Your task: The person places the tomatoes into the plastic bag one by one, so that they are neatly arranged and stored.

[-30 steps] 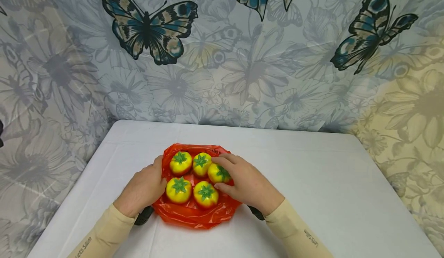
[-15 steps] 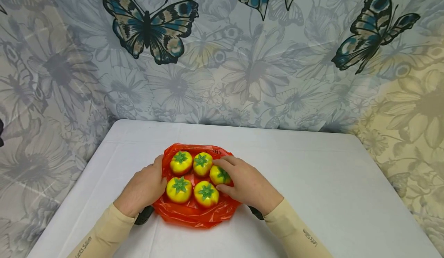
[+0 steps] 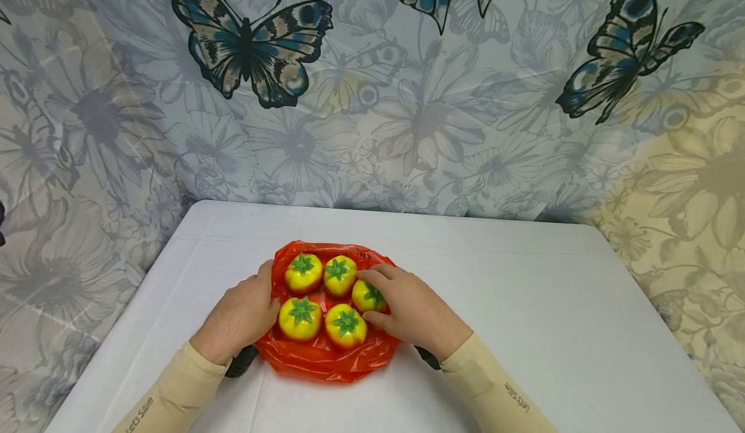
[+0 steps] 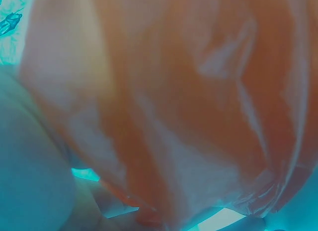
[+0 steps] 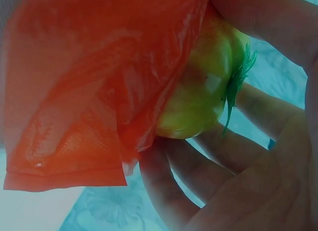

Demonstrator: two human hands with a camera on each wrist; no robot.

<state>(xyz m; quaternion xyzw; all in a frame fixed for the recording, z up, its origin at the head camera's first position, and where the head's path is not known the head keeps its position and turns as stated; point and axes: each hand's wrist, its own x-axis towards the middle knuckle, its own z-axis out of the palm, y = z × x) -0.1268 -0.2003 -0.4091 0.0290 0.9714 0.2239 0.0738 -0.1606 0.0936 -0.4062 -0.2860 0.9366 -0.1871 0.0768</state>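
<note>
A red plastic bag [image 3: 332,369] lies on the white table with its mouth spread wide, and several yellow-red artificial tomatoes with green leaf tops stand in it, such as the front left tomato [image 3: 300,320]. My left hand [image 3: 241,313] grips the bag's left side, its fingertips partly hidden by the plastic. In the left wrist view the bag [image 4: 189,107] fills most of the picture. On the right, my right hand [image 3: 416,304] curls its thumb and fingers round the rightmost tomato [image 3: 367,294]. The right wrist view has that tomato [image 5: 198,92] against the bag's edge, fingers around it.
The white-covered table [image 3: 524,329] reaches back to a fabric wall [image 3: 407,129] printed with flowers and butterflies. A dark wrist camera [image 3: 241,362] sits under the left wrist, and another dark device [image 3: 427,357] under the right.
Between the first frame and now, my right hand and the rightmost tomato have shifted very slightly to the right. The left hand and the other tomatoes stay practically in place.
</note>
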